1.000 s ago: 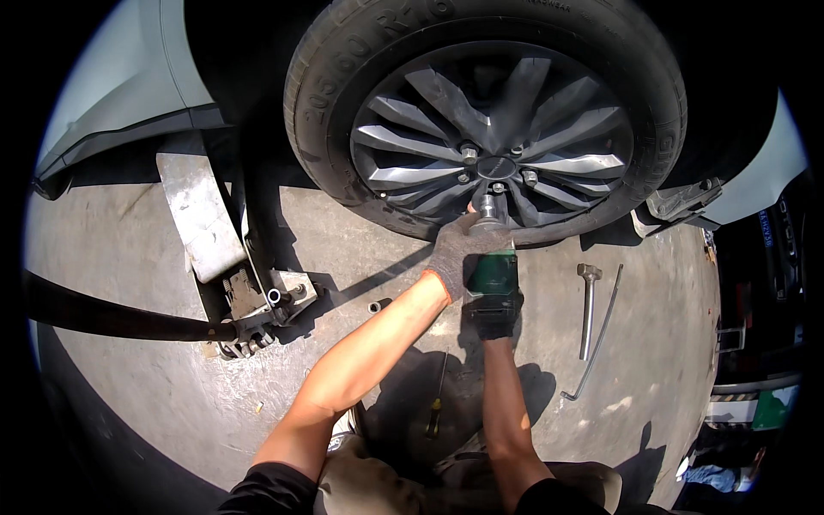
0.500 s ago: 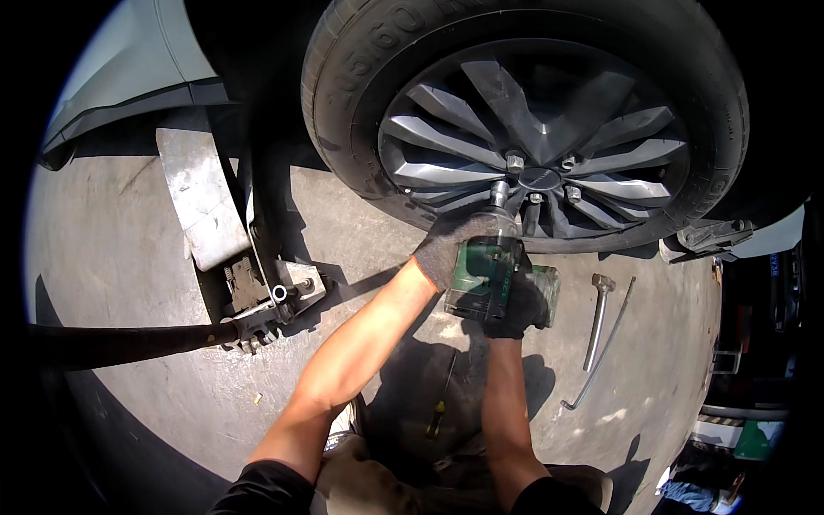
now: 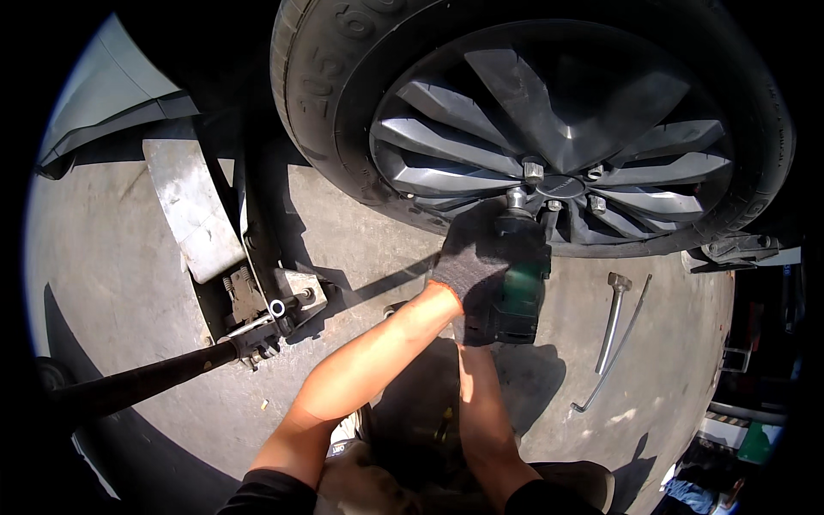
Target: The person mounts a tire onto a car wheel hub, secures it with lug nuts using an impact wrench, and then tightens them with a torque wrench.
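Observation:
My left hand [image 3: 472, 253], in a dark grey glove with an orange cuff, is wrapped round the front of a green-and-black impact wrench [image 3: 524, 287]. My right hand [image 3: 472, 330], in a dark glove, grips the wrench lower down and is mostly hidden behind my left hand and the tool. The silver socket [image 3: 516, 198] at the wrench's nose sits at a lug nut position left of the hub cap [image 3: 560, 186] on the dark alloy wheel [image 3: 562, 129]. Other nuts [image 3: 596, 204] show around the hub. The tyre [image 3: 300, 86] surrounds the rim.
A floor jack [image 3: 197, 215] with a long dark handle [image 3: 142, 382] stands at left by the pale car body [image 3: 103, 94]. A metal lug wrench [image 3: 614, 322] and thin bent rod [image 3: 592, 395] lie at right on the concrete floor [image 3: 112, 249]. A yellow-handled screwdriver [image 3: 445, 423] lies between my arms.
The wrench has shifted from below the hub to its left, and my two hands have moved with it. The wheel appears larger and farther right as the view has shifted.

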Demonstrator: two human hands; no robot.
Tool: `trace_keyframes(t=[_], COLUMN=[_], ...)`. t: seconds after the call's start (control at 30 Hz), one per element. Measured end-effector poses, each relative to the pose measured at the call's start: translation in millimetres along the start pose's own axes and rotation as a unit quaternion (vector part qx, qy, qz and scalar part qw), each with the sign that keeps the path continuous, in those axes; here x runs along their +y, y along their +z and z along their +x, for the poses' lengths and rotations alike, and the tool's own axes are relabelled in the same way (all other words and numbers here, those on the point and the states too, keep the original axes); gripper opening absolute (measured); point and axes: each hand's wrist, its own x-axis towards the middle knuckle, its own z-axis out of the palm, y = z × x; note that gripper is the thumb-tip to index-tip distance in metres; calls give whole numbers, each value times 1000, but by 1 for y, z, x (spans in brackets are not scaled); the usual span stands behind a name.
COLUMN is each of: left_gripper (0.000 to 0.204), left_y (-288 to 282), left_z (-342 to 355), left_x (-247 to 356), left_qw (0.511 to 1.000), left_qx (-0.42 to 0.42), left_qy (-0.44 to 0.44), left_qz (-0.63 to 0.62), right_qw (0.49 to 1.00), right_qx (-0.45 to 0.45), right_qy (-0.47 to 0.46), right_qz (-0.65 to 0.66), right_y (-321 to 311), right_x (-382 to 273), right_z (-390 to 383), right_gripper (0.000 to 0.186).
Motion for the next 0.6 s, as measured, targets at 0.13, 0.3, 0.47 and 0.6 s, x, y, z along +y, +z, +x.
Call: trace_keyframes(t=[0.13,0.3,0.47,0.6], left_gripper=[25,30,47,15], left_y=[5,0,10,11], left_z=[5,4,-27,-48], left_x=[-4,11,-15,-51], left_qw=[996,988,993,976], left_qx=[18,-68,-10,22], left_qy=[48,-72,-10,-134], left_qz=[78,-121,-115,-168], right_qw=[999,992,975,994], right_qx=[41,120,54,-72], right_qy=[-3,-6,-84,10], right_qz=[12,47,-197,-87], right_y=[3,-10,-49,-110], right_x=[0,-5,2,20], right_z=[7,26,-9,-64], right_gripper=[47,45,46,48])
